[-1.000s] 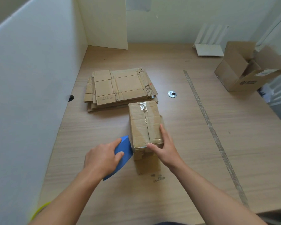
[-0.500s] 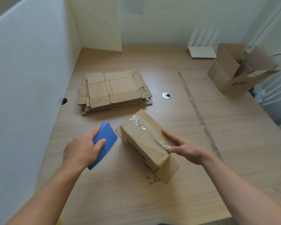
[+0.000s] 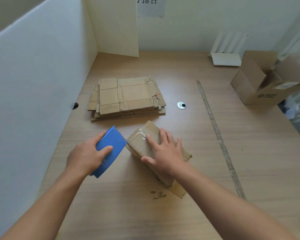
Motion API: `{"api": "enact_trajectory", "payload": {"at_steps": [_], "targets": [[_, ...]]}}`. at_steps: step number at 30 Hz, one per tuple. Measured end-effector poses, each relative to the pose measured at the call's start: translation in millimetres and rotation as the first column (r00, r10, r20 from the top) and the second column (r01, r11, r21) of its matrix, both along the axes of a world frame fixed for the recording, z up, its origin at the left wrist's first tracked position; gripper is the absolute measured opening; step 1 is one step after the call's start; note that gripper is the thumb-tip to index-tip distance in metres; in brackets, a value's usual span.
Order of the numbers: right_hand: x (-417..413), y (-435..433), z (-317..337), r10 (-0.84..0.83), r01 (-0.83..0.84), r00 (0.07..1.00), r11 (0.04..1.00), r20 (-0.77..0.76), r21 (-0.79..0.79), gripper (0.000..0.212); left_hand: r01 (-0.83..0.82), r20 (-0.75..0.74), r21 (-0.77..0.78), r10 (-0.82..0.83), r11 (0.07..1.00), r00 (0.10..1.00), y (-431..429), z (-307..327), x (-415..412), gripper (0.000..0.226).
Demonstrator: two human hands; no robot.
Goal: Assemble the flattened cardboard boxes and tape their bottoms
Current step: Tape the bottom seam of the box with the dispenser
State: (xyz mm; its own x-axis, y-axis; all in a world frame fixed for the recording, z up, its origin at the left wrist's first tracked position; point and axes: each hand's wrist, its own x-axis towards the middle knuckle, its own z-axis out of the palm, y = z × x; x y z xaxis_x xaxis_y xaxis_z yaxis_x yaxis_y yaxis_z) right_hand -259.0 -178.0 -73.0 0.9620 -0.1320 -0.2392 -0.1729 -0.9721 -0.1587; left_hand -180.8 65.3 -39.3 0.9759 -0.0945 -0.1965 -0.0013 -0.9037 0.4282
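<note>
The small cardboard box [image 3: 139, 144] lay near the middle of the front part of the wooden table [image 3: 249, 153], turned on a slant, with its closed bottom facing up. A strip of clear tape [image 3: 143, 136] ran shining along the seam. Its loose flaps [image 3: 178, 189] at the near end touched the tabletop, and nothing of its inside could be seen.

The right hand [image 3: 164, 153] rested flat on the taped face, fingers straight and spread, thumb down along the box's near side – pressing, not gripping. Just to the left, the left hand [image 3: 87, 156] had its fingers curled round a blue tape dispenser [image 3: 111, 146], whose far edge sat right beside the box's corner.

Beyond both lay a stack of flattened boxes [image 3: 126, 97], piled unevenly, apart from the assembled one. To their right a round metal grommet [image 3: 181, 105] was set in the table, and further right a long worn strip of tape [image 3: 216, 135] ran across the surface.

At the far right corner stood a larger open carton [image 3: 260, 84], flaps raised – blurred, so its contents could not be told. A white partition [image 3: 33, 84] walled the left side.
</note>
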Motion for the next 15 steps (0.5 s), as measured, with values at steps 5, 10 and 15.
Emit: {"api": "enact_trajectory", "payload": {"at_steps": [5,10,15], "targets": [[-3.6,-33.2,16.7,0.148,-0.155,0.985,0.986,-0.088,-0.068,0.08,-0.05,-0.046,-0.073,0.047,0.996,0.998,4.5,1.6,-16.1,0.06],[-12.2,-68.4,33.2,0.295,-0.322,0.939,0.934,-0.176,-0.153,0.082,-0.084,-0.073,-0.127,0.076,0.988,0.995,-6.8,1.4,-31.6,0.06],[-16.2,-70.0,27.5,0.342,-0.346,0.928,0.938,-0.145,-0.003,0.069,-0.116,-0.048,-0.171,0.11,0.978,0.993,-19.8,2.4,-43.3,0.058]]}}
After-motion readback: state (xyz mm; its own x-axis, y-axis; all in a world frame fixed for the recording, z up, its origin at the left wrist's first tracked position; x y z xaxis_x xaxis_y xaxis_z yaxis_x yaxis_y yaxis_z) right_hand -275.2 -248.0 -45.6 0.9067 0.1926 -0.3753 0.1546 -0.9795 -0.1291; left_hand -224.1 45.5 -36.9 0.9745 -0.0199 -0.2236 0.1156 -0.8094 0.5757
